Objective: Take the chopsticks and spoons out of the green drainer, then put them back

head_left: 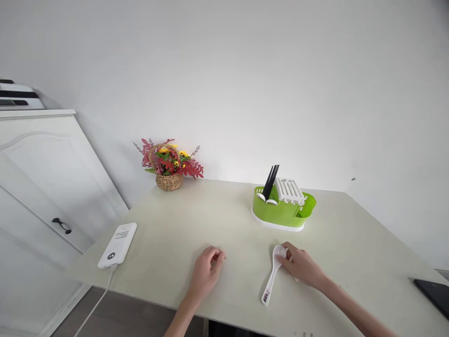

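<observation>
We are taking hold of the white spoon (pixel 272 276), lower centre.
Right hand (pixel 300 267) fingers pinching its bowl; left hand (pixel 206 273) resting loosely curled, holding nothing.

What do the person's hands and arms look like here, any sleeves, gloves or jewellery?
Both are bare: the left hand and right hand wear no gloves, and no sleeves, watch or rings show along either forearm up to the picture's edge.
</observation>
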Demonstrator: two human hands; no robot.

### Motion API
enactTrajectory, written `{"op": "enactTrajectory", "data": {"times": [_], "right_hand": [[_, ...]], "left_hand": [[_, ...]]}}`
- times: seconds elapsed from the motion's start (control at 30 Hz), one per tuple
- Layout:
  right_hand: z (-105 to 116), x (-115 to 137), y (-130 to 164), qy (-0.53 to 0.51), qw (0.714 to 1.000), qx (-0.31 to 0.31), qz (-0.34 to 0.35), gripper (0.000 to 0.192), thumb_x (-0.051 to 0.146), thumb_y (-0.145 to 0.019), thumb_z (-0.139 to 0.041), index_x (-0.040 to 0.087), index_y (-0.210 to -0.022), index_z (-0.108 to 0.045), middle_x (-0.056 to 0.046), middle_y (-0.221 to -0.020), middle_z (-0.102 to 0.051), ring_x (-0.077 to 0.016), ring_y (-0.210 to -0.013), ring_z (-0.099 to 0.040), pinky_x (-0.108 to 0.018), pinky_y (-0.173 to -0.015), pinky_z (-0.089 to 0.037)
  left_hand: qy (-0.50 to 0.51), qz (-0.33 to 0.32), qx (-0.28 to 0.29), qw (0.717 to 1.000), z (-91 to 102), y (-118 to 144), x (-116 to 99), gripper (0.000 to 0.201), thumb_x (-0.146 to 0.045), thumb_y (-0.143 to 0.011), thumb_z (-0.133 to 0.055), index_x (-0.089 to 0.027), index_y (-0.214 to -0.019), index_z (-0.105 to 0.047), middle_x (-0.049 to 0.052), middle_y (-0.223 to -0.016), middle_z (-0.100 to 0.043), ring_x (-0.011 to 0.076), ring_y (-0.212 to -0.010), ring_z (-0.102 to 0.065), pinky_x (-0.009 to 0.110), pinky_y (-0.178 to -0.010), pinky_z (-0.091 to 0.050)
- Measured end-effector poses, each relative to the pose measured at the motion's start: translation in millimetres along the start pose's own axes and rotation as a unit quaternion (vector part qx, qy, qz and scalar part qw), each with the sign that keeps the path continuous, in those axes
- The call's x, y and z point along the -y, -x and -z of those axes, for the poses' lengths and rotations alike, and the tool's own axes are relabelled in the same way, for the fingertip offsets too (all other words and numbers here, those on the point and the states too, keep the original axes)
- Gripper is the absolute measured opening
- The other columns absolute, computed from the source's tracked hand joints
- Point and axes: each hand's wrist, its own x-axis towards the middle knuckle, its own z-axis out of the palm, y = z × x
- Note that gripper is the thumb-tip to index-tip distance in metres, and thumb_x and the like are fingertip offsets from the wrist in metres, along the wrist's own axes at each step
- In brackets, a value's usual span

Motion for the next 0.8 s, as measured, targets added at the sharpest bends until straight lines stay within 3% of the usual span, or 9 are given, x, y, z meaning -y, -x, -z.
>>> {"op": "enactTrajectory", "data": {"times": [0.1, 0.23, 0.37, 0.47, 0.57, 0.67, 0.8], "right_hand": [[-2, 15, -4, -0.020, 1.000, 0.008, 0.023, 0.021, 0.036, -0.098, -0.044, 0.023, -0.089, -0.058, -0.002, -0.073, -0.072, -0.0162, -0.057, -0.067, -0.025, -0.050, -0.046], [24, 46, 4, -0.032, 0.994, -0.051, 0.096, 0.030, 0.045, -0.101, -0.041, 0.025, -0.091, -0.061, -0.002, -0.079, -0.075, -0.0185, -0.067, -0.071, -0.029, -0.064, -0.053], [84, 98, 23, -0.003, 0.947, -0.266, 0.180, 0.040, 0.059, -0.099, -0.044, 0.025, -0.090, -0.064, -0.003, -0.066, -0.073, -0.0210, -0.053, -0.065, -0.033, -0.057, -0.050], [132, 137, 29, 0.042, 0.908, -0.383, 0.167, 0.038, 0.059, -0.099, -0.047, 0.026, -0.098, -0.066, -0.003, -0.070, -0.075, -0.0212, -0.057, -0.068, -0.032, -0.059, -0.048], [162, 162, 16, 0.145, 0.858, -0.470, 0.150, 0.036, 0.053, -0.101, -0.045, 0.025, -0.107, -0.066, -0.005, -0.081, -0.078, -0.0243, -0.071, -0.071, -0.032, -0.062, -0.042], [166, 174, -10, 0.260, 0.837, -0.463, 0.132, 0.037, 0.047, -0.106, -0.037, 0.024, -0.113, -0.064, -0.008, -0.093, -0.080, -0.0237, -0.070, -0.069, -0.031, -0.060, -0.034], [146, 180, -43, 0.368, 0.843, -0.372, 0.123, 0.037, 0.037, -0.108, -0.031, 0.022, -0.111, -0.064, -0.008, -0.090, -0.078, -0.0210, -0.060, -0.065, -0.030, -0.057, -0.032]], "left_hand": [[-0.003, -0.002, -0.003, 1.000, 0.0, 1, 0, 0.040, -0.049, -0.103, -0.045, -0.022, -0.082, -0.066, 0.006, -0.086, -0.069, 0.0211, -0.081, -0.063, 0.031, -0.073, -0.047], [-0.008, -0.012, -0.006, 1.000, 0.1, 3, 0, 0.043, -0.051, -0.104, -0.042, -0.022, -0.080, -0.064, 0.006, -0.084, -0.069, 0.0210, -0.081, -0.064, 0.032, -0.076, -0.049], [-0.010, -0.023, -0.020, 0.999, 0.2, 4, 0, 0.043, -0.050, -0.104, -0.044, -0.022, -0.077, -0.060, 0.005, -0.082, -0.069, 0.0205, -0.080, -0.064, 0.032, -0.077, -0.049], [-0.009, -0.031, -0.022, 0.999, 0.4, 4, 0, 0.041, -0.048, -0.105, -0.045, -0.022, -0.076, -0.060, 0.005, -0.082, -0.068, 0.0197, -0.079, -0.064, 0.031, -0.076, -0.049], [-0.007, -0.036, -0.018, 0.999, 0.0, 4, 2, 0.041, -0.047, -0.105, -0.044, -0.022, -0.077, -0.059, 0.004, -0.082, -0.067, 0.0193, -0.079, -0.063, 0.031, -0.076, -0.048], [-0.004, -0.035, -0.018, 0.999, -1.1, 6, 5, 0.041, -0.047, -0.106, -0.043, -0.021, -0.077, -0.058, 0.005, -0.082, -0.067, 0.0196, -0.080, -0.063, 0.031, -0.075, -0.048], [0.004, -0.035, -0.023, 0.999, -3.3, 9, 10, 0.041, -0.046, -0.105, -0.044, -0.021, -0.077, -0.059, 0.006, -0.083, -0.068, 0.0203, -0.082, -0.064, 0.032, -0.075, -0.048]]}}
